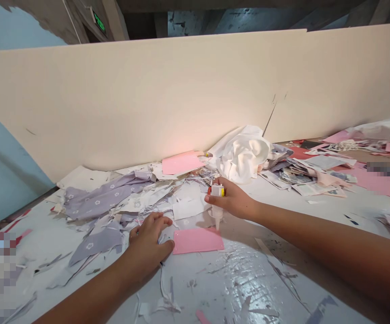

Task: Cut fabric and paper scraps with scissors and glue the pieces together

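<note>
A pink paper rectangle (198,241) lies flat on the table in front of me, with small glossy spots near its left corners. My right hand (230,198) grips a small white glue bottle (217,193) with a yellow label patch. Its clear nozzle points down at the paper's upper right corner; whether the tip touches cannot be told. My left hand (150,240) is at the paper's left edge, fingers apart and slightly bent, the thumb by the edge, nothing held.
Lavender flowered scraps (107,195) and torn white paper pile up behind and left. A second pink sheet (183,163) lies near the cream partition (141,108). Crumpled white material (244,155) and stacked paper pieces (302,173) sit at the back right. Thin offcuts litter the front.
</note>
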`<state>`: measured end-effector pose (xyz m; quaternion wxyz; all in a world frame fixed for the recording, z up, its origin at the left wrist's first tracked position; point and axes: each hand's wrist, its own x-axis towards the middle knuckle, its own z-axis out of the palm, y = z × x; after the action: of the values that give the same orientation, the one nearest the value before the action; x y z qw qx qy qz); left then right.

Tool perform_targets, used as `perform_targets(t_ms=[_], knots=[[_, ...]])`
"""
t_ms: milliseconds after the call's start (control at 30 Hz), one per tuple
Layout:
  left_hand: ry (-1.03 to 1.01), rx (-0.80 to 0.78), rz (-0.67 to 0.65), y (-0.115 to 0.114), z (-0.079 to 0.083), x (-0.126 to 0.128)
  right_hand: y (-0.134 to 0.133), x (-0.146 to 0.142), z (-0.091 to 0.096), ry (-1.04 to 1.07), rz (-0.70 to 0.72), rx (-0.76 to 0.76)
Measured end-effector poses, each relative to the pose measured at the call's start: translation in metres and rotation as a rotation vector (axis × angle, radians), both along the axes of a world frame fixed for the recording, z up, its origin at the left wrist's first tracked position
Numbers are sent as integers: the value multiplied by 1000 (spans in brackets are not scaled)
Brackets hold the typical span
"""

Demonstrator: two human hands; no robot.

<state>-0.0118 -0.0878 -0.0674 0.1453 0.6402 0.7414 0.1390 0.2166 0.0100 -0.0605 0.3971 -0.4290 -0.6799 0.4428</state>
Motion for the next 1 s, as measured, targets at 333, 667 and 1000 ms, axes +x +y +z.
perform_targets(t_ms=[333, 667, 1000], knots=[[-1, -35, -25, 1, 2, 0, -12, -3, 5, -159, 57, 88], [-1, -55, -25, 1, 3, 0, -27, -10, 12, -313, 79, 176], [-6, -43, -41, 0, 1, -1, -34, -25, 14, -334, 136, 120]])
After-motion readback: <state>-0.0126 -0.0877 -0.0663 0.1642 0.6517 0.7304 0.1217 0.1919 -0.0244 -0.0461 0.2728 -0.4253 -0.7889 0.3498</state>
